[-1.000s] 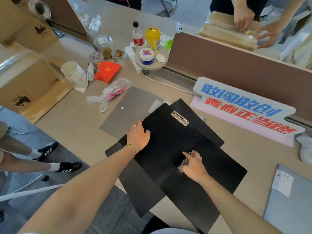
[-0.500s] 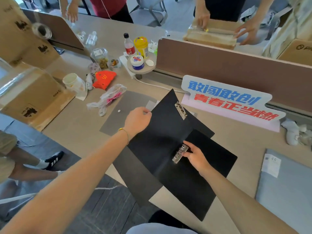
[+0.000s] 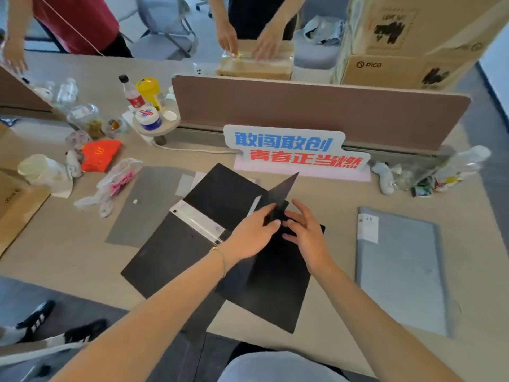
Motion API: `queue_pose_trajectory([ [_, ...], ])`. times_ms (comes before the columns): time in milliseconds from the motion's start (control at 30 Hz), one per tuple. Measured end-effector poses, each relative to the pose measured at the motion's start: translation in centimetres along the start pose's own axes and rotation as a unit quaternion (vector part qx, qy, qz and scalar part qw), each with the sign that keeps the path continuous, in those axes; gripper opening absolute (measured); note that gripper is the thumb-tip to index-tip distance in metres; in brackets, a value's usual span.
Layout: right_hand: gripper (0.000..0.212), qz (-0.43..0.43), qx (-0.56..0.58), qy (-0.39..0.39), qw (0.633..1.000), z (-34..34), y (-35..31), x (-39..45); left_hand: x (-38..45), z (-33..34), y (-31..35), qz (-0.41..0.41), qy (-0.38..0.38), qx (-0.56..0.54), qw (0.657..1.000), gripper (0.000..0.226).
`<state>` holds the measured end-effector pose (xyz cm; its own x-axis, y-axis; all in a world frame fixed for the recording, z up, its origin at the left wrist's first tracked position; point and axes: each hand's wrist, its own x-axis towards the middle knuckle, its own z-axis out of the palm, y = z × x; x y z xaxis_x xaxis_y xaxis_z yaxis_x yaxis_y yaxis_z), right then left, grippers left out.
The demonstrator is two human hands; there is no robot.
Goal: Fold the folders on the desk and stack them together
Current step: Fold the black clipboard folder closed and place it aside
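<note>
A black folder (image 3: 271, 288) lies in front of me on the desk with its left cover swung up and nearly over the right half. My left hand (image 3: 252, 234) presses on that raised cover near its edge. My right hand (image 3: 305, 232) rests flat on the same folder, fingers spread, touching the cover tip. Under it lies a second black folder (image 3: 176, 252), spread flat, with a white spine strip. A grey folder (image 3: 143, 205) lies flat further left, and a grey-blue folder (image 3: 399, 268) lies closed at the right.
A slogan sign (image 3: 294, 150) stands against the brown divider (image 3: 316, 111). Cups, bottles, a red carton (image 3: 100, 155) and a plastic bag (image 3: 115, 183) clutter the left side. Cardboard boxes stand at the left and back right. Other people work behind the divider.
My left hand has swung the black folder's left cover up and over towards the right half. The metal clips are now hidden inside. My right hand moved off the clip onto the cover.
</note>
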<state>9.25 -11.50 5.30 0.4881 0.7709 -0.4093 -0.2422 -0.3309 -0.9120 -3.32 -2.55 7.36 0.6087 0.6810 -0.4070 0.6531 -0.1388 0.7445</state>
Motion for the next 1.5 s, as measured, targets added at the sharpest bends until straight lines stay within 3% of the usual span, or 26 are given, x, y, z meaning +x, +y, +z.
queue_pose_trajectory([
  [133, 0.043, 0.017, 0.054, 0.024, 0.998, -2.8, 0.9, -0.8, 0.0, 5.4, 0.2, 0.019, 0.007, 0.065, 0.998, 0.064],
  [333, 0.052, 0.084, 0.036, 0.069, 0.993, -5.5, 4.0, -1.4, 0.1, 9.7, -1.4, 0.014, -0.021, 0.100, 0.995, 0.064],
  [467, 0.056, 0.121, 0.026, 0.071, 0.990, -6.3, 5.9, -1.3, 0.7, 9.0, -4.2, -0.035, -0.036, 0.114, 0.992, 0.061],
  [700, 0.067, 0.175, -0.056, 0.028, 0.983, -6.1, 8.2, -0.7, 1.5, 6.2, -9.3, -0.074, 0.031, 0.202, 0.976, 0.054],
  [933, 0.069, 0.209, -0.093, 0.006, 0.973, -5.5, 9.4, 0.0, 3.0, 5.6, -11.3, -0.147, 0.052, 0.077, 0.985, 0.059],
  [1133, 0.068, 0.215, -0.099, 0.017, 0.971, -5.5, 9.9, 0.2, 4.7, 4.2, -10.4, -0.196, 0.133, 0.001, 0.972, 0.057],
  [1267, 0.068, 0.209, -0.089, 0.024, 0.974, -5.9, 10.2, 0.0, 5.2, 3.1, -9.4, -0.160, 0.162, -0.046, 0.973, 0.021],
  [1500, 0.055, 0.189, -0.047, 0.047, 0.980, -6.2, 10.4, -0.5, 4.6, 2.5, -5.7, -0.070, 0.111, -0.096, 0.987, 0.033],
])
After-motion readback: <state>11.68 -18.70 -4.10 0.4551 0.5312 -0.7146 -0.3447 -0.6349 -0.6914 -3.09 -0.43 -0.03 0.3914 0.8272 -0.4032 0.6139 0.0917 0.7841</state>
